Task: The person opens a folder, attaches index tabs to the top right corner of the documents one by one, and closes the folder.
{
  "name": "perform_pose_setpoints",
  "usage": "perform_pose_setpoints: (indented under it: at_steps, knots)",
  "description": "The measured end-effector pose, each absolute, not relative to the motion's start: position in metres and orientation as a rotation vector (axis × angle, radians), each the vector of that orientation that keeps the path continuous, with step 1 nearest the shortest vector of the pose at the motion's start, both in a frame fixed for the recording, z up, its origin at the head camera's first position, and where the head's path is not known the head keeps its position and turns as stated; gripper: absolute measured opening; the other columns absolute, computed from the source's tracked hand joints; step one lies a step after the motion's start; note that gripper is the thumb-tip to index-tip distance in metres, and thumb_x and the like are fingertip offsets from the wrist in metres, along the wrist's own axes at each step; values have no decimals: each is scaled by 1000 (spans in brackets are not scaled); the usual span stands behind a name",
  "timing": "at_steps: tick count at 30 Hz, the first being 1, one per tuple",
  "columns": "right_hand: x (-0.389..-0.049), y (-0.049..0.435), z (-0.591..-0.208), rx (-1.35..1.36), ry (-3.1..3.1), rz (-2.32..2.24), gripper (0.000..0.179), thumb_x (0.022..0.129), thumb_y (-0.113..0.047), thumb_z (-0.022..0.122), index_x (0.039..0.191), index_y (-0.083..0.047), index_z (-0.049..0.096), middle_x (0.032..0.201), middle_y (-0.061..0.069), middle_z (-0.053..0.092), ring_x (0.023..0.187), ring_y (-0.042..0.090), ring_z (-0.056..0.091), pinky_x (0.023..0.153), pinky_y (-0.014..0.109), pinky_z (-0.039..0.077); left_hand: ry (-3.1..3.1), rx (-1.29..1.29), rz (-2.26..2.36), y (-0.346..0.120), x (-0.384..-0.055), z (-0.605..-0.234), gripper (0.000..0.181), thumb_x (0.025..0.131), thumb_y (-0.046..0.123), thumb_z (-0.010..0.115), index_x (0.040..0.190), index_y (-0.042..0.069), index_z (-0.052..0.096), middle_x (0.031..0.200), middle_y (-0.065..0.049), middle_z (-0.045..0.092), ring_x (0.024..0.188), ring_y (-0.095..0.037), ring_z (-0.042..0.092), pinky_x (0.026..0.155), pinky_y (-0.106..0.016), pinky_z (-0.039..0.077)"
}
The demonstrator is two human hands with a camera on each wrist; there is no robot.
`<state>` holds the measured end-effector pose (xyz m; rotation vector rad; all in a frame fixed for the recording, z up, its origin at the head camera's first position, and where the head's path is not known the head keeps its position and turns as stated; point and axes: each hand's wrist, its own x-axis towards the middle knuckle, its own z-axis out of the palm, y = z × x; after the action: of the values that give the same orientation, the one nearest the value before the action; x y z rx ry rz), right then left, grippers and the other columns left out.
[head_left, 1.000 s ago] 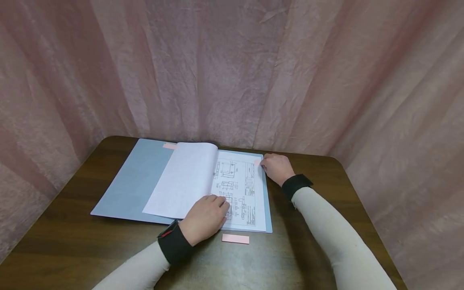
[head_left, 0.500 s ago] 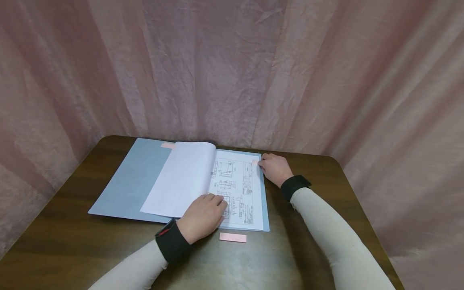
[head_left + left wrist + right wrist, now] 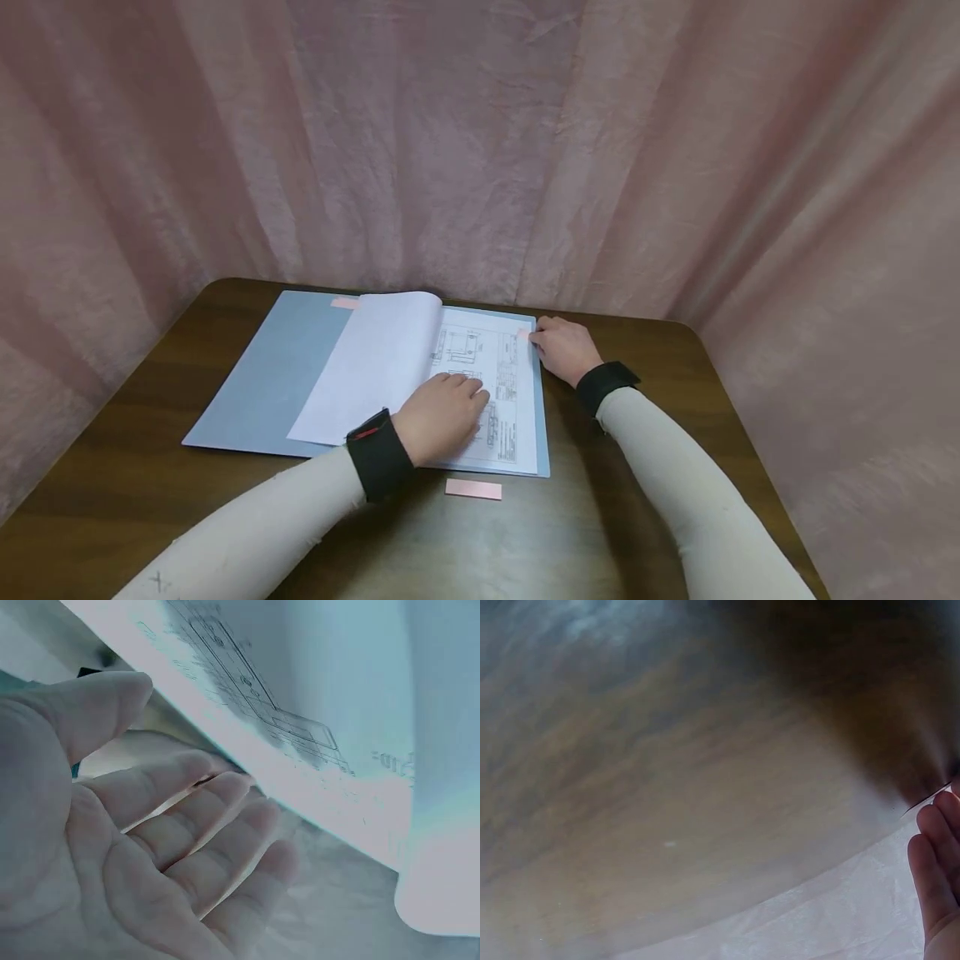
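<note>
A light blue folder [image 3: 247, 383] lies spread on the table, with a blank white sheet [image 3: 367, 367] turned over to its left. On the right, a page with technical drawings [image 3: 517, 400] faces up. My left hand [image 3: 442, 417] is over this page, fingers extended; the left wrist view shows its palm and loosely straight fingers holding nothing. At the page's upper right corner, my right hand [image 3: 567, 348] pinches the end of a pink sticky note [image 3: 522, 334]. The fingertips' exact contact is hidden. Only part of that hand shows in the right wrist view.
A pad of pink sticky notes [image 3: 473, 489] lies on the brown wooden table [image 3: 525, 542], just in front of the folder. Another pink sticky note [image 3: 345, 302] sticks out beside the turned sheet. Pink curtains [image 3: 465, 150] hang behind the table and at its sides.
My left hand has moved up and to the right across the drawing page. The right hand stays at the page's upper right corner. The head view has shifted slightly.
</note>
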<state>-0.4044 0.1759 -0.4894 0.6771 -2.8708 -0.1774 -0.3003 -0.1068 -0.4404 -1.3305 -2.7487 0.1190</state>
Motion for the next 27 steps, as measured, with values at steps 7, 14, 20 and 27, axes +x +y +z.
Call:
perform_pose_setpoints:
  at_steps: [7,14,20,27]
  knots:
    - [-404,166,-492,673,-2890,-155,18,105,-15,78,122,-11,84,116,10,73,99,25,67,89,39,61,-2794,-1334,193,-89,-322,-434,54,106,39,76,148,7,67,145,-11,71,136,-28,66,116,-48,50]
    - [-403,163,-497,693,-2850,-160,15,105,-13,78,118,-12,85,113,8,71,98,24,70,83,37,61,-2872,-1317,195,-72,-350,-450,65,109,43,71,159,4,56,160,-13,58,146,-29,58,120,-46,46]
    - [-402,162,-499,692,-2845,-155,16,103,-12,79,119,-13,85,110,7,70,97,24,71,81,37,61,-2883,-1319,173,-62,-362,-447,65,110,42,69,159,2,54,163,-14,55,149,-32,53,119,-45,46]
    - [-400,159,-499,680,-2875,-147,20,105,-15,78,124,-13,84,111,7,70,97,23,70,82,38,61,-2904,-1293,228,-50,-377,-458,66,112,46,65,162,4,52,166,-13,52,150,-32,52,117,-45,48]
